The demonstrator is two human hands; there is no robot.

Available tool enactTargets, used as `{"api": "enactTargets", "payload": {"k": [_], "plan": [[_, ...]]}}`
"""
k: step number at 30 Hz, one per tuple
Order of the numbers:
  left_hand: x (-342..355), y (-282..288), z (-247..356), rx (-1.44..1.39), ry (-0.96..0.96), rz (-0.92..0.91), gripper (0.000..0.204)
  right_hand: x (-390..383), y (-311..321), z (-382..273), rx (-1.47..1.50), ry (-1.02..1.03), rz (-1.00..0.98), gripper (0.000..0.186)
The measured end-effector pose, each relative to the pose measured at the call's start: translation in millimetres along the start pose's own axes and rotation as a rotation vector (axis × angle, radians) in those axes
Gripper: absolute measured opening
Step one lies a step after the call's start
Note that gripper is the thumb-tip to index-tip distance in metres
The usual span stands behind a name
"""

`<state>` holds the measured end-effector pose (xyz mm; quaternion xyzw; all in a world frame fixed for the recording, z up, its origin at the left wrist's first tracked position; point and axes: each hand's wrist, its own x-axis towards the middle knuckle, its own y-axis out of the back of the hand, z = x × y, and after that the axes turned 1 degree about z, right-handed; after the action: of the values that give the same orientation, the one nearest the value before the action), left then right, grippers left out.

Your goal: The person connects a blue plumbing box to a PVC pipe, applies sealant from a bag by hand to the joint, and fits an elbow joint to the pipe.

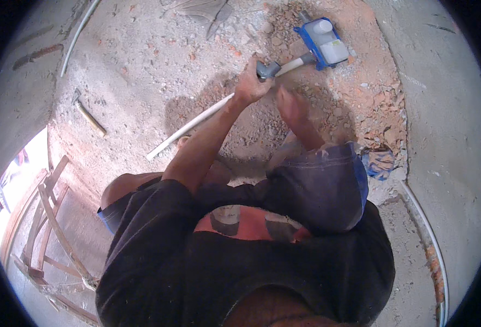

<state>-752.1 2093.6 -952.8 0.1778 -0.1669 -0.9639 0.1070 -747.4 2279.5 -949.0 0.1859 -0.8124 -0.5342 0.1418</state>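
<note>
My left hand (249,84) grips a grey elbow-shaped fitting (268,70) near the middle top. A long white pipe (191,122) runs diagonally beneath that hand toward a short grey piece (306,58) beside a blue box (329,47) with a white bottle and a pale container on it. Just below and right of the fitting is my right hand (292,103), its fingers bent and smeared by motion, so what they hold, if anything, cannot be made out.
Rubble (382,109) lines the right wall, with a blue striped cloth (378,164) and a conduit (423,218) lower down. A hammer (91,117) lies left, above a wooden frame (55,218) by a bright opening. A grey sheet-like item (202,11) is at the top.
</note>
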Motion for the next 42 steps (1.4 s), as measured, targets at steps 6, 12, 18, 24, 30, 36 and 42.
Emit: {"api": "enactTargets", "payload": {"k": [6,12,18,24,30,36,42], "plan": [[1,1,7,0.014,0.021,-0.038,0.055,-15,13,1,0.057,0.021,0.059,0.019],[7,2,8,0.102,0.058,-0.065,0.055,3,-8,3,0.005,-0.022,-0.082,0.021],[-1,6,0,0.072,-0.007,0.056,0.052,7,9,-5,0.039,0.013,0.057,0.02],[11,51,-16,0.12,0.089,0.226,0.058,3,19,-15,0.097,-0.086,-0.023,0.018],[0,51,-13,0.604,-0.118,0.457,0.06,-1,13,-12,0.091,-0.079,-0.007,0.018],[-20,3,14,0.675,-0.367,0.21,0.043,-1,17,-17,0.032,-0.131,-0.112,0.019],[-16,-4,-25,0.856,-0.659,-0.136,0.036,-4,23,-17,-0.01,-0.138,-0.174,0.019]]}}
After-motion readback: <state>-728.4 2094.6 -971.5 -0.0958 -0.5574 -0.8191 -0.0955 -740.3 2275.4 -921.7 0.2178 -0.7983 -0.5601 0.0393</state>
